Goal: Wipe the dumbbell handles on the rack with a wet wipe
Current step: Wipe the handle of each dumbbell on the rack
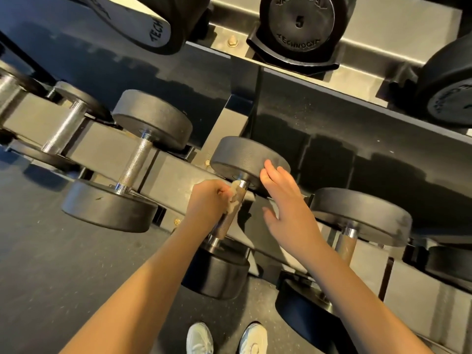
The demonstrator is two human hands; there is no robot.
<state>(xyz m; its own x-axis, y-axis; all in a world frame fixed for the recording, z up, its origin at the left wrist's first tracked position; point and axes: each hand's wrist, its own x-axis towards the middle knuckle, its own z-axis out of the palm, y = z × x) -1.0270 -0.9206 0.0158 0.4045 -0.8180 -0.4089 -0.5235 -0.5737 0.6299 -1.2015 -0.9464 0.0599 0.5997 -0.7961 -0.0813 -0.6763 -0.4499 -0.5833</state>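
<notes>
I see a spare dumbbell [135, 162] on the rack [173, 172], L of centre. My left hand [208, 200] has fingers curled round the wet wipe [233, 200], on the mid handle [226, 227] (upper end, nr the far head). Right hand [286, 208]: fingers straight, close together, tips on that head [242, 154].

A metal rack [171, 169] with two tiers was set on the dark floor [51, 251]. On the lower tier, dumbbells were laid side by side across the rails: a left dumbbell [135, 162], a middle dumbbell [245, 154] and a right dumbbell [362, 213]. On the upper tier [370, 24], a dumbbell marked 5 [298, 24] was seated in a black cradle, between two larger ones. White shoes [199, 338] were placed on the floor, near the rack.
</notes>
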